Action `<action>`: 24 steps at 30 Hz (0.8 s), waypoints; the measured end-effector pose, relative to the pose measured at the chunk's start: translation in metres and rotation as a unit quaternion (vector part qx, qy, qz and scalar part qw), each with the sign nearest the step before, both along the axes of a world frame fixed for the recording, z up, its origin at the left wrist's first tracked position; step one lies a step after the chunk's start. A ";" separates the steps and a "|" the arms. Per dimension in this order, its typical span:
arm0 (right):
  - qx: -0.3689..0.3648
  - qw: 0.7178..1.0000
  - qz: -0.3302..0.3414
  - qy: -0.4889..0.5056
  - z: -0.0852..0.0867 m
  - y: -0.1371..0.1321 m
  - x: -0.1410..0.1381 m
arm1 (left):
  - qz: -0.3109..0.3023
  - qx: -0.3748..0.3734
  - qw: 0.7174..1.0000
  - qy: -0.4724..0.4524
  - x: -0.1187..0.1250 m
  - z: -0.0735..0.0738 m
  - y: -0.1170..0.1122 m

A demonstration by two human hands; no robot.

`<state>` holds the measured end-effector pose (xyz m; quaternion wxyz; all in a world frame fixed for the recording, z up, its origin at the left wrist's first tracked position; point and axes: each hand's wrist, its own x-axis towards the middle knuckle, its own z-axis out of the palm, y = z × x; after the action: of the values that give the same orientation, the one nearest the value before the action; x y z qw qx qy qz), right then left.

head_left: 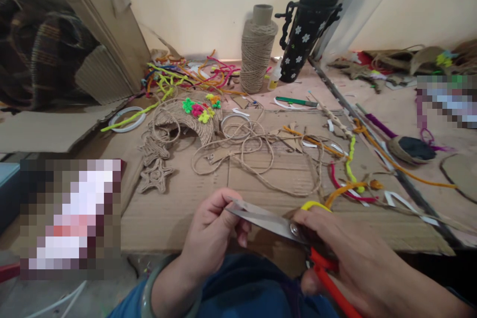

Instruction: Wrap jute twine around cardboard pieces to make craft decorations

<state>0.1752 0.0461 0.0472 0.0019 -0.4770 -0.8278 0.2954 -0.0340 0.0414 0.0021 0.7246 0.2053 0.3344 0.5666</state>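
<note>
My right hand (pixel 346 243) grips a pair of scissors (pixel 268 219) with red-orange handles, its blades pointing left. The blade tips reach the fingers of my left hand (pixel 212 233), which are pinched together near the table's front edge. Whatever lies between those fingers is too small or too hidden to make out. Beyond my hands, a loose length of jute twine (pixel 261 174) curls over the cardboard. Farther back sits a twine-wrapped crescent (pixel 186 118) with bright flowers on it. A twine star (pixel 155 177) lies at its lower left.
A twine spool (pixel 257 57), a small glue bottle (pixel 275 77) and a black flowered container (pixel 303 35) stand at the back. Coloured pipe cleaners (pixel 201 72) are heaped near a cardboard box (pixel 112 30). A green cutter (pixel 296 102) lies mid-table.
</note>
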 end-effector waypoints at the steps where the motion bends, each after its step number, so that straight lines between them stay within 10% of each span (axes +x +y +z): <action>1: 0.006 1.000 0.000 0.004 0.000 0.000 -0.001 | 0.003 0.001 1.000 -0.002 0.000 0.000 0.000; 24: -0.009 0.998 0.030 0.047 -0.009 -0.001 0.005 | 0.004 0.017 1.000 0.005 0.001 -0.001 0.003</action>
<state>0.1800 0.0454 0.0387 0.0275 -0.4380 -0.8378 0.3248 -0.0333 0.0447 0.0016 0.7169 0.2193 0.3294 0.5740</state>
